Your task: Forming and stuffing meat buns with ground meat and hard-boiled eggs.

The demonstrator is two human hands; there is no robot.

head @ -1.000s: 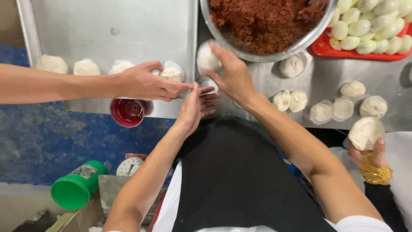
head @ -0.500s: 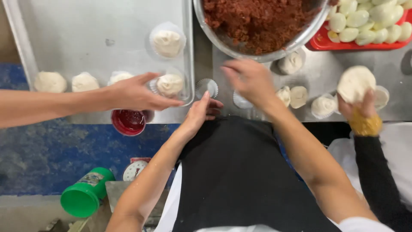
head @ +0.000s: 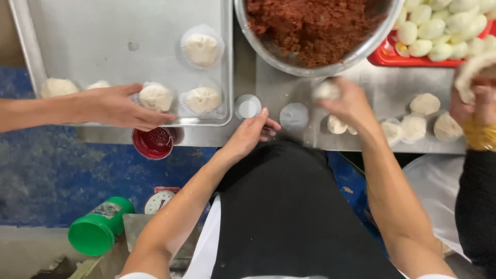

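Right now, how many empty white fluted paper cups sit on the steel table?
2: one empty white fluted paper cup by the left hand, the other just right of it. More may be hidden.

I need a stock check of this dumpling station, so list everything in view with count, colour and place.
metal tray: one, silver, upper left
wrapped dough pieces: three in white paper cups on the tray
bare dough pieces: two, pale, tray's left edge
empty paper cups: two, white, on the steel table by the tray
metal bowl: one, holds reddish-brown filling, top centre
red tray: one, piled with pale dough balls, top right
filled buns: several, pale, right of table
red cup: one, below the tray
green container: one, lower left
co-worker's hands: one from left on a wrapped piece, one at right edge
left hand: beside an empty cup
right hand: holds a dough piece
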